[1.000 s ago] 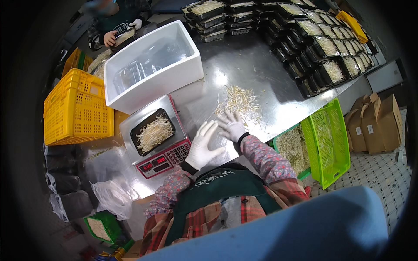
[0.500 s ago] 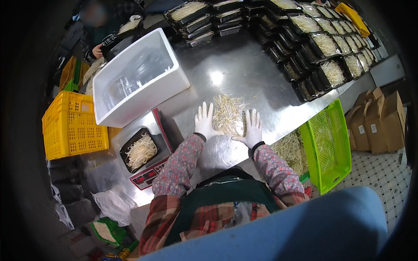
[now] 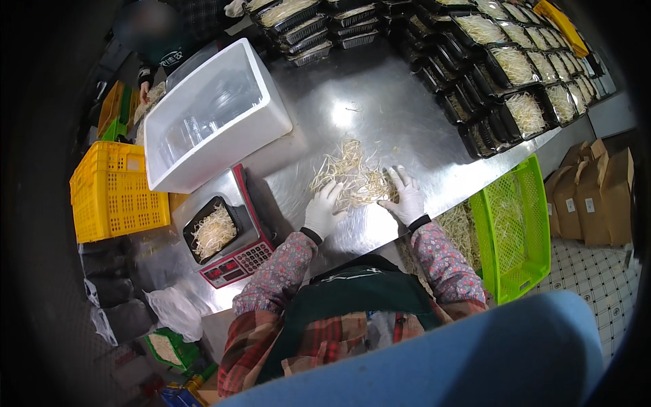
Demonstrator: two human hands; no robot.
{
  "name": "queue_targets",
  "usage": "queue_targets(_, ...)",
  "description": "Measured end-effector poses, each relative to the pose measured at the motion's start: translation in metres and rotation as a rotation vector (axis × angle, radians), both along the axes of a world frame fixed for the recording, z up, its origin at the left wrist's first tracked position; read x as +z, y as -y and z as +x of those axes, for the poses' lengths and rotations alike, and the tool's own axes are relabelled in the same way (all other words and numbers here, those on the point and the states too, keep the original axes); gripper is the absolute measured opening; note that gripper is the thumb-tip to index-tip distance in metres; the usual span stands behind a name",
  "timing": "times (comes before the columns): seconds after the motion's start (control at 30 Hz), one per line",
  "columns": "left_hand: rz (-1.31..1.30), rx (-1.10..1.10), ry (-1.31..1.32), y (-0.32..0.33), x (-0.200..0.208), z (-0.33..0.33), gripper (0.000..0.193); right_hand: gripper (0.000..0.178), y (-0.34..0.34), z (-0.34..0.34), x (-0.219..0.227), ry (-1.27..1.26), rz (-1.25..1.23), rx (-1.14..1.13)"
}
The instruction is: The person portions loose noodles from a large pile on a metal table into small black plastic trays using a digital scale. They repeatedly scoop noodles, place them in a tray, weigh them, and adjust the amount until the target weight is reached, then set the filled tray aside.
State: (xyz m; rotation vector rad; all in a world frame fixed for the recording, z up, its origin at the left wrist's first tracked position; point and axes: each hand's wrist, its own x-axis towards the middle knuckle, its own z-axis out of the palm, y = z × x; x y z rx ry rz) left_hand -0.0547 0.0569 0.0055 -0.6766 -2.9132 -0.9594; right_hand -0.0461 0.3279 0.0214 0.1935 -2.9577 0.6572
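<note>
This looks like a food-packing workroom; a broad metal table [image 3: 386, 102] carries a heap of loose pale sprouts [image 3: 349, 180], with stacks of black trays [image 3: 489, 80] full of similar sprouts along its far and right sides; a digital scale [image 3: 247, 261] bears one open filled tray [image 3: 201, 218]; a white foam box [image 3: 234, 146], a yellow crate [image 3: 122, 197] and a lime-green crate [image 3: 540, 217] stand close by; a co-worker [image 3: 163, 37] wears a green apron [image 3: 167, 54]; brown paper bags [image 3: 590, 200] stand on tiled flooring [image 3: 586, 278].
</note>
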Motion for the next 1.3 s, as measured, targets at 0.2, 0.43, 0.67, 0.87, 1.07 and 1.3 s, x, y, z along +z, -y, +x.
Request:
queue_targets(0.2, -0.015, 0.02, 0.132, -0.032, 0.002, -0.026, 0.077, 0.061, 0.02, -0.016, -0.045, 0.223, -0.267, -0.025)
queue_targets(0.43, 0.529, 0.213, 0.153, -0.016, 0.027, 0.014, 0.045, 0.043, 0.066, 0.006, 0.014, 0.074, -0.853, 0.174)
queue_targets(0.67, 0.267, 0.375, 0.202, 0.038, -0.004, 0.097, 0.072, 0.053, 0.059, -0.042, -0.002, 0.57, -0.713, 0.154)
queue_targets(0.87, 0.196, 0.401, 0.225, 0.043, 0.007, 0.109, 0.079, 0.065, 0.098, -0.118, -0.028, 0.091, 0.026, 0.157)
queue_targets(1.07, -0.052, 0.374, 0.301, 0.068, 0.018, 0.137, 0.102, 0.048, 0.096, -0.055, 0.014, 0.278, -0.29, 0.408)
queue_targets(1.3, -0.063, 0.225, 0.266, 0.059, 0.014, 0.072, 0.122, 0.127, 0.085, 0.009, -0.004, 0.209, 0.131, 0.407)
